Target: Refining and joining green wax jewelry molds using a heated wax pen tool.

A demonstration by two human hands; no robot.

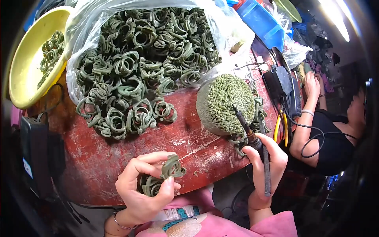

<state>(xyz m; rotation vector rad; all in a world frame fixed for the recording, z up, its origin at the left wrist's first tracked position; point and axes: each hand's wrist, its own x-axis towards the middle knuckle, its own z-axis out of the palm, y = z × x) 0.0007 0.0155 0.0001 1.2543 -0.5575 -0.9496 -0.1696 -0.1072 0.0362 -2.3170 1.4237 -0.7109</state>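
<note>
My left hand (138,187) pinches a dark green openwork ring (173,166) between thumb and fingers. More green rings (151,185) are tucked in its palm. My right hand (272,164) grips a thin pen-like hot tool (252,138), similar to a soldering iron, along with a flat dark bar (267,177). The tool's pointed tip lies over the pitted top of a round green block (211,112); whether it touches cannot be told. Several green pieces (239,144) lie beside the block, close to my right hand.
A large heap of green rings (134,89) spills from a clear plastic bag (81,47) onto the worn red table (83,158). A yellow basin (23,75) holds more. Yellow-handled pliers (286,128), black adapters (277,83) and cables lie right, beside a co-worker's arm (306,122).
</note>
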